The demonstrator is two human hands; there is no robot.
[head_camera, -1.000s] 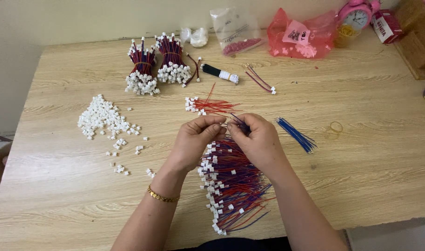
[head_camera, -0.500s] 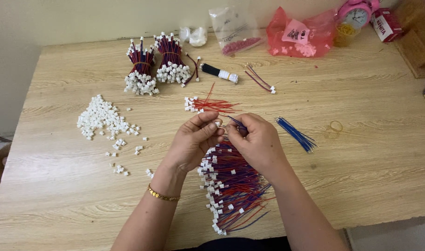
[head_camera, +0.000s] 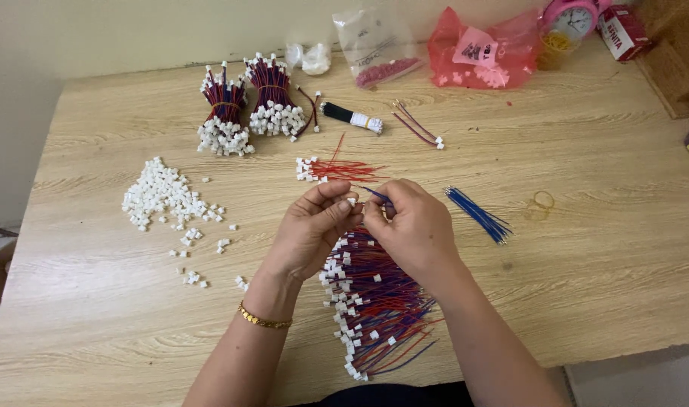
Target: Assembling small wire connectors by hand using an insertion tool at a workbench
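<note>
My left hand [head_camera: 312, 230] pinches a small white connector [head_camera: 351, 202] between thumb and fingertips. Close against it, my right hand [head_camera: 414, 226] grips a blue wire [head_camera: 376, 195] whose end points at the connector. Both hands hover over a pile of finished red and blue wires with white connectors [head_camera: 371, 309] near the table's front edge. Loose red wires [head_camera: 340, 169] lie just beyond the hands, and loose blue wires [head_camera: 478, 215] lie to the right.
A heap of white connectors [head_camera: 159, 197] is spread at the left. Two tied bundles of finished wires [head_camera: 246, 113] stand at the back, beside a black wire bundle [head_camera: 350, 117]. Plastic bags [head_camera: 476, 53], a pink clock [head_camera: 570, 15] and a rubber band [head_camera: 542, 200] lie further back and right.
The hands stay together over the pile; fingers shift slightly around the connector and the blue wire. Nothing else on the table has moved.
</note>
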